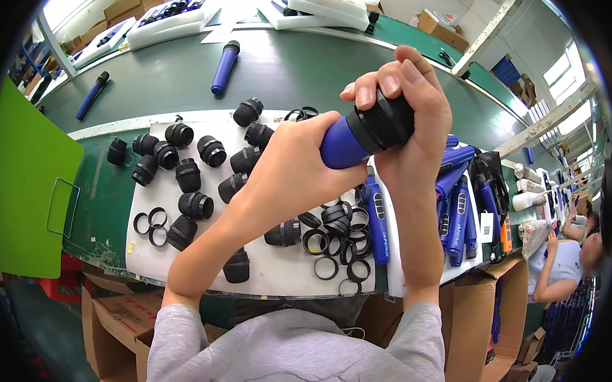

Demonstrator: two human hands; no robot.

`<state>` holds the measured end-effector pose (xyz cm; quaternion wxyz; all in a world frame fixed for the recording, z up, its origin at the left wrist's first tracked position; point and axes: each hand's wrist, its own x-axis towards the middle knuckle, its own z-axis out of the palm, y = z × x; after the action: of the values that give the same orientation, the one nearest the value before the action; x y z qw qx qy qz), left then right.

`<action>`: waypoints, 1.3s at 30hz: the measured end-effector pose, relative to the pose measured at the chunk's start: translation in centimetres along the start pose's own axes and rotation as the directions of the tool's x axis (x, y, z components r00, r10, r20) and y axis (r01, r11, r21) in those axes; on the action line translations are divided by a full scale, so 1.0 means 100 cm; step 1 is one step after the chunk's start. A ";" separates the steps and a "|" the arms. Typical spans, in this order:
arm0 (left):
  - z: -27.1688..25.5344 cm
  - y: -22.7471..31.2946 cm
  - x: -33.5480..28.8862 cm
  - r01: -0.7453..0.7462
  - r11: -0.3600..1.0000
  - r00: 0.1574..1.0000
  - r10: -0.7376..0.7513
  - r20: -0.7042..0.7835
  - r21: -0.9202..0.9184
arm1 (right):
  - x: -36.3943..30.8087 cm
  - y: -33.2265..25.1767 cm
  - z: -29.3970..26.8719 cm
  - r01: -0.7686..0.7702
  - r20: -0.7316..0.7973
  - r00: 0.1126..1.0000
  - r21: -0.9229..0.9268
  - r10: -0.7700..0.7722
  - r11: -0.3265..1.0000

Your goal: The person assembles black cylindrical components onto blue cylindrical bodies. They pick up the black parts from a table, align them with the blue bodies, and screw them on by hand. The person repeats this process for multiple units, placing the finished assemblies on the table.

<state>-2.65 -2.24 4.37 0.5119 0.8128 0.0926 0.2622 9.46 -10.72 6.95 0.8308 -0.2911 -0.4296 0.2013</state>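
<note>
A blue microphone body [341, 146] with a black grille head [387, 121] is held up in front of me, tilted with its head to the upper right. My left hand [307, 150] is wrapped round the blue body. The fingers of my right hand [417, 107] curl over the black head. Below, on a white sheet [149, 249], lie several loose black grille heads [188, 175], mostly left of my arm. Several black rings [337, 219] are heaped beneath my hands. Beside my right forearm rests a blue microphone body [378, 220].
More blue microphone bodies [457, 216] are piled at the right. Beyond the sheet, two microphones [225, 68] lie on a green belt [283, 62]. A green panel [26, 188] stands at the left. Cardboard boxes [487, 318] sit below the table edge. Another person [559, 267] sits at far right.
</note>
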 end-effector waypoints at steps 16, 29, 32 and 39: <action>-0.001 -0.005 0.002 -0.029 0.996 0.999 0.031 -0.019 0.083 | -0.002 0.007 -0.003 0.031 -0.042 0.999 0.035 -0.030 0.999; -0.002 -0.007 0.003 0.003 0.969 0.997 0.015 -0.071 0.246 | -0.004 0.016 0.003 0.037 -0.154 0.987 -0.002 -0.037 0.999; -0.001 -0.006 0.004 0.047 0.960 0.997 -0.028 -0.075 0.275 | -0.002 0.020 0.002 0.006 -0.179 0.984 -0.016 -0.009 1.000; 0.002 -0.016 0.008 -0.028 0.938 0.990 0.074 -0.120 0.347 | -0.002 0.018 -0.004 -0.078 -0.147 0.987 -0.056 0.069 0.995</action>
<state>-1.71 -1.35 3.16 0.3477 0.8729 0.1491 0.3081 9.55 -9.62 5.41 0.8424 -0.3459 -0.3633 0.1968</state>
